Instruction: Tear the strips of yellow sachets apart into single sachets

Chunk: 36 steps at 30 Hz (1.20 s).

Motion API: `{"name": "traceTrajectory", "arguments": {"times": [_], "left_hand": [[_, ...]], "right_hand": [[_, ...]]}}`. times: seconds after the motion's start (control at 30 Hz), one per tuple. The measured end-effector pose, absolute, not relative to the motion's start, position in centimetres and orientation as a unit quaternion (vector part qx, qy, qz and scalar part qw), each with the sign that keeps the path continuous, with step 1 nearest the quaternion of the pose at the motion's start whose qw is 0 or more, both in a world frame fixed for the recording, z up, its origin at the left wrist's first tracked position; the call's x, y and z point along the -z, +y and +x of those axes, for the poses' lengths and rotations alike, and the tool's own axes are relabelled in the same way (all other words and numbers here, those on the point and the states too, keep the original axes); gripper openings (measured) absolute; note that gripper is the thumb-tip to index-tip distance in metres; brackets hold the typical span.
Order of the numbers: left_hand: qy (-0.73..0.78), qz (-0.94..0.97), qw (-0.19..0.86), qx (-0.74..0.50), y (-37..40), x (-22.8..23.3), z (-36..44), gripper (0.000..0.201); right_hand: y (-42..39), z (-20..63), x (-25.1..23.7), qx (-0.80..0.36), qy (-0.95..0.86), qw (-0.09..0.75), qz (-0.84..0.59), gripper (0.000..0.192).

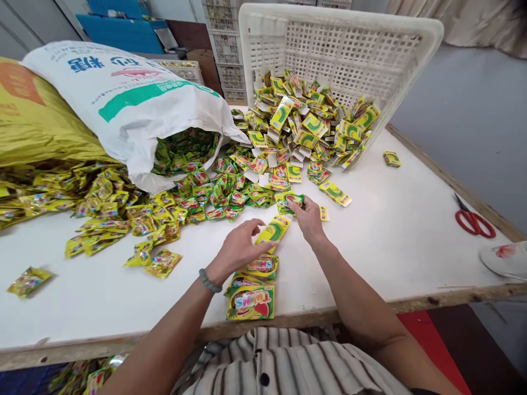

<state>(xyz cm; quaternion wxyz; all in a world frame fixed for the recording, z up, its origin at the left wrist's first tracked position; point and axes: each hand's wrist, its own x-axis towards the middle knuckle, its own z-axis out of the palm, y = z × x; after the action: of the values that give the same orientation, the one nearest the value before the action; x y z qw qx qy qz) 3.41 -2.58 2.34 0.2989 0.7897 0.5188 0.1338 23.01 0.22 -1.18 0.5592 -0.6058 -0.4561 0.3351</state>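
While the left hand (240,246) grasped a yellow box (275,229) in front of the white crate (341,16), the right hand (309,220) pinched a green packet (285,203) nearer that crate.

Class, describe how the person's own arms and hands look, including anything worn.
The left hand has no glove; a grey-green bracelet of round beads circles its wrist. The right hand shows neither glove nor bracelet. No sleeve covers the left forearm or right forearm.
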Motion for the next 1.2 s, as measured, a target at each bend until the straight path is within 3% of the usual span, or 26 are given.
{"name": "traceTrajectory", "arguments": {"times": [0.13,0.23,0.33,0.47,0.57,0.7,0.87,1.2], "left_hand": [[0.521,0.835,0.16,-0.074,-1.0,-0.8,6.9,0.083],[0.523,0.833,0.168,-0.072,-0.4,0.0,7.7,0.069],[0.561,0.76,0.291,-0.152,0.3,0.2,6.5,0.051],[0.498,0.566,0.593,-0.284,0.3,0.0,3.8,0.04],[0.444,0.483,0.689,-0.309,-0.6,0.1,2.6,0.036],[0.429,0.485,0.704,-0.293,-1.5,0.2,2.3,0.042],[0.437,0.553,0.665,-0.245,-1.2,-0.4,2.3,0.038],[0.427,0.557,0.671,-0.239,-0.7,-0.2,2.0,0.043]], "right_hand": [[-0.2,23.1,1.5,-0.293,-0.479,0.533,-0.633,0.032],[-0.5,23.2,0.9,-0.278,-0.499,0.522,-0.634,0.033],[-0.5,23.4,0.4,-0.294,-0.487,0.532,-0.627,0.031],[-0.6,23.4,0.3,-0.385,-0.476,0.55,-0.569,0.031],[-0.8,23.0,0.3,-0.405,-0.521,0.503,-0.559,0.03],[-1.0,22.9,0.0,-0.373,-0.563,0.445,-0.588,0.024],[-1.2,22.9,-0.3,-0.417,-0.594,0.417,-0.547,0.023],[-0.8,21.9,0.9,-0.371,-0.607,0.439,-0.548,0.021]]}}
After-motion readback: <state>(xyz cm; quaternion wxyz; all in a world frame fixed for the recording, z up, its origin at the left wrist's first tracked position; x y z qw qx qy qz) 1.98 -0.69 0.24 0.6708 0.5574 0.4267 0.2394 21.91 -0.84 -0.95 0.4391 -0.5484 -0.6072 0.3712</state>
